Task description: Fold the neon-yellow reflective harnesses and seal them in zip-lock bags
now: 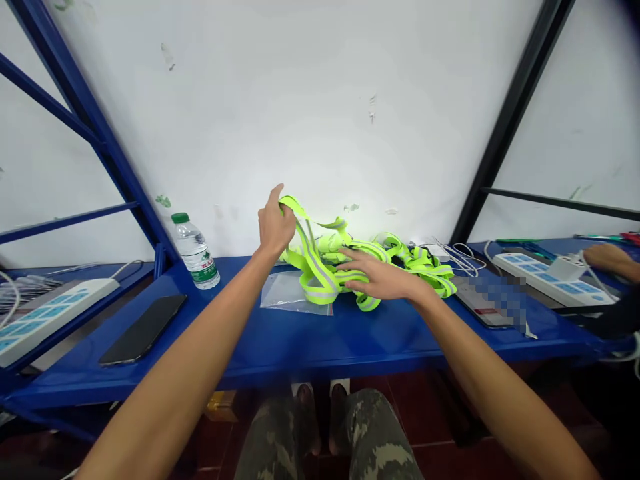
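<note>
Blue steel shelf (260, 347), hi-vis reflective straps (370, 263) heaped mid-shelf, partly over a clear plastic bag (285, 297). Left hand (274, 225) raises one strap loop (300, 220), fingers closed on it. Right hand (380, 275) lies on the heap, fingers spread apart, resting on the straps.

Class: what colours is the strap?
The strap is neon yellow-green with a silver-grey stripe; head view.

White scuffed wall (320, 100), blue steel shelf (280, 360), black upright (510, 120), dark red floor tiles (425, 413).
</note>
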Demonstrator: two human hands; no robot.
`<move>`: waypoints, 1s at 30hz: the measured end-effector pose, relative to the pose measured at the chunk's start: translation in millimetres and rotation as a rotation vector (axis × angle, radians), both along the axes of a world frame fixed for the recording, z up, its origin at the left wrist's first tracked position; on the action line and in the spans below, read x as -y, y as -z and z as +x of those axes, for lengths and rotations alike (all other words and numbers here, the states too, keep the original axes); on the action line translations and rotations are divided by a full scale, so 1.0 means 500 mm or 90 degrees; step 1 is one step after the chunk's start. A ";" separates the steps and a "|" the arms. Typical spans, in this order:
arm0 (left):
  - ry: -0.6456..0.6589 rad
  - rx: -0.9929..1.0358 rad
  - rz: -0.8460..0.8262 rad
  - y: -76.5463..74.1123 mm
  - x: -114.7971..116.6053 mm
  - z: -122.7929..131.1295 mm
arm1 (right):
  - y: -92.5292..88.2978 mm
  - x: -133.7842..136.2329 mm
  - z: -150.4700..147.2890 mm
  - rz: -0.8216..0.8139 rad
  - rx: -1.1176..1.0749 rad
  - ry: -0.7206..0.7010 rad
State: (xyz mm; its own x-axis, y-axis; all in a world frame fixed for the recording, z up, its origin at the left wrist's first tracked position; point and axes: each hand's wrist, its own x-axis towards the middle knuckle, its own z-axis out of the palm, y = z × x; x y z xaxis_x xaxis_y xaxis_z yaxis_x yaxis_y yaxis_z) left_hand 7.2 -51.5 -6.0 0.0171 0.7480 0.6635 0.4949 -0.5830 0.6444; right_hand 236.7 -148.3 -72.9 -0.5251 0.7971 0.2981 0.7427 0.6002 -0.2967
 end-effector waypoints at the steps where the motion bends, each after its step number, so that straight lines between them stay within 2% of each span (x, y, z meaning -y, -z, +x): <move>1: 0.006 0.001 0.000 0.002 -0.004 0.005 | -0.003 0.001 0.006 -0.078 -0.067 -0.052; 3: 0.032 0.015 -0.008 0.003 -0.011 0.015 | -0.012 -0.003 0.020 -0.161 -0.240 -0.070; 5: 0.130 0.036 -0.065 -0.002 -0.015 0.022 | -0.022 -0.016 0.031 -0.103 -0.412 0.005; 7: 0.216 0.062 -0.133 -0.012 -0.009 0.029 | -0.025 -0.033 0.032 -0.044 -0.484 0.040; 10: 0.281 0.085 -0.202 -0.032 0.014 0.035 | -0.016 -0.054 0.012 -0.120 -0.385 -0.042; 12: 0.305 0.089 -0.211 -0.044 0.028 0.034 | -0.004 -0.061 -0.003 -0.127 -0.261 -0.040; 14: 0.295 0.094 -0.201 -0.052 0.032 0.026 | 0.007 -0.067 -0.006 -0.051 -0.167 0.048; 16: 0.243 0.112 -0.193 -0.057 0.027 0.010 | 0.009 -0.074 0.010 0.070 -0.157 0.174; 18: 0.200 0.127 -0.201 -0.055 0.015 -0.011 | -0.002 -0.081 0.040 0.195 -0.233 0.291; 20: 0.218 0.093 -0.238 -0.047 0.005 -0.031 | -0.026 -0.081 0.072 0.230 -0.366 0.352; 22: 0.265 0.029 -0.287 -0.035 -0.003 -0.043 | -0.058 -0.069 0.098 0.112 -0.514 0.309; 24: 0.266 0.005 -0.301 -0.021 -0.011 -0.046 | -0.089 -0.044 0.116 -0.079 -0.586 0.175; 27: 0.181 0.087 -0.239 -0.004 -0.025 -0.038 | -0.116 0.005 0.133 -0.287 -0.503 -0.016; 29: 0.145 0.151 -0.202 0.000 -0.034 -0.033 | -0.118 0.026 0.141 -0.341 -0.401 -0.054; 30: 0.137 0.177 -0.194 -0.001 -0.036 -0.033 | -0.115 0.031 0.144 -0.340 -0.353 -0.044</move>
State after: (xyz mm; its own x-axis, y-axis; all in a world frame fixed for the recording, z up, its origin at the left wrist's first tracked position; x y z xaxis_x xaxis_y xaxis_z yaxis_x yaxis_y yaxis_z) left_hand -9.2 -33.4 -5.5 0.0455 0.9085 0.4155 0.1675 -0.4170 0.8933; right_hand 308.8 -163.6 -15.3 -0.4650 0.8777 0.1157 0.3673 0.3102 -0.8769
